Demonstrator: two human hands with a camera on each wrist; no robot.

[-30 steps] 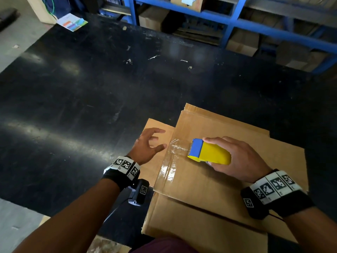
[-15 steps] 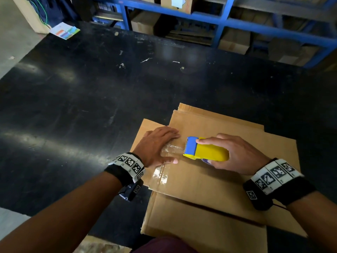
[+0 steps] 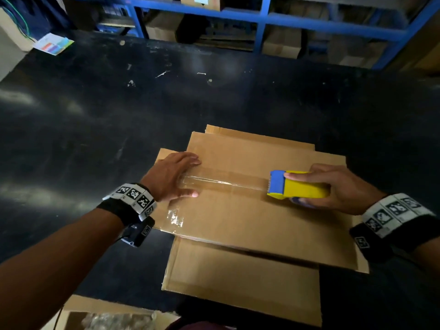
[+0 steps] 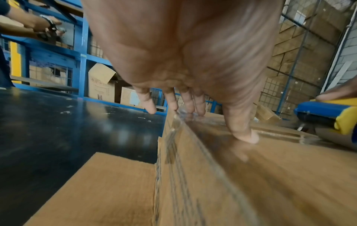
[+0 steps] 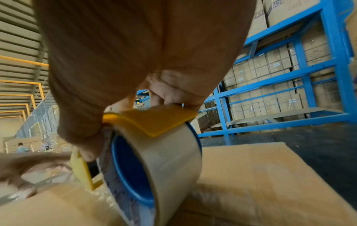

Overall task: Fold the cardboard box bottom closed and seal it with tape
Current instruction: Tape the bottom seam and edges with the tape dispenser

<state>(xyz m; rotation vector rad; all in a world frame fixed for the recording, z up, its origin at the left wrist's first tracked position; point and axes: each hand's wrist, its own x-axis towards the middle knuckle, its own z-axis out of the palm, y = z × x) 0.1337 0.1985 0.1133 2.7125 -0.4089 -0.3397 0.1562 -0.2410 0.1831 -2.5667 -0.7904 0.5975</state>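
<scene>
Two hands work on a flattened cardboard box [image 3: 250, 217] that lies on a black desk [image 3: 95, 115] in the head view. The left hand [image 3: 170, 177] lies flat with straight fingers on the box's left end, pressing the start of a clear tape strip [image 3: 226, 183]. That strip runs rightward along the box to a yellow and blue tape dispenser [image 3: 297, 184], which the right hand [image 3: 342, 189] grips with fingers curled over its top. A second glossy patch of tape [image 3: 175, 217] shows near the box's left edge. Beyond the desk stands blue shelving [image 3: 262, 20] with cartons, and a coloured leaflet [image 3: 53, 44] lies at the far left corner.

From the left wrist, the left hand [image 4: 183, 61] fills the upper frame, its fingertips [image 4: 245, 136] spread and touching the box [image 4: 251, 183] surface over shiny tape. The dispenser [image 4: 328, 114] appears at the right edge, with the desk [image 4: 58, 130] to the left.

From the right wrist, the right hand [image 5: 125, 68] is clamped around the dispenser [image 5: 150, 120], whose yellow plate sits over a roll of tape [image 5: 173, 168] on a blue core. The roll rests on the box [image 5: 260, 183]. The left hand [image 5: 29, 168] is a blur at the lower left.
</scene>
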